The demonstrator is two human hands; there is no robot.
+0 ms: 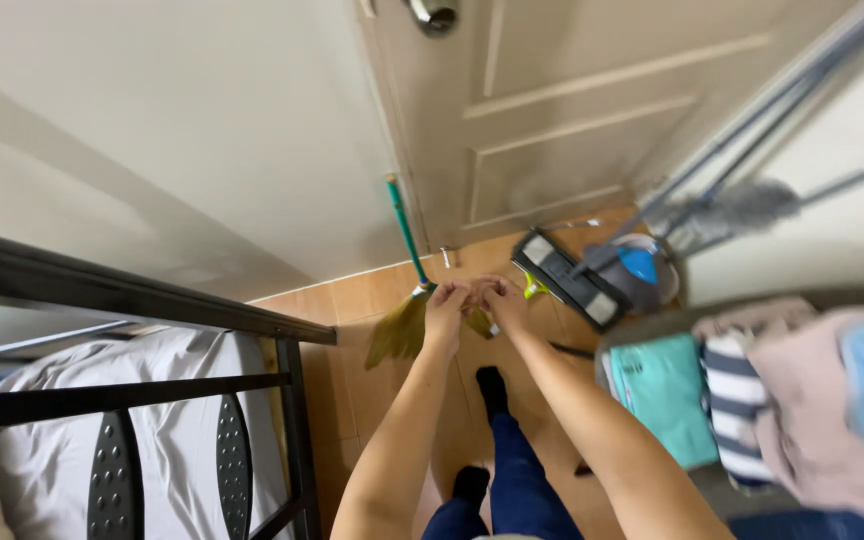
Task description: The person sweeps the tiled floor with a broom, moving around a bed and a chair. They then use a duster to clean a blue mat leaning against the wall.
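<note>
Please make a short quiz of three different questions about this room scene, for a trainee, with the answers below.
1. True or false: the left hand and the right hand are far apart.
2. What leans on the cream wall beside the panelled door? A) soft straw broom with green handle B) ladder C) umbrella
3. Name the flat cleaning tool lying on the orange tiled floor near the door.

Key
1. False: they meet, fingers together, in front of the body.
2. A
3. The flat black and grey mop head on its metal pole.
</note>
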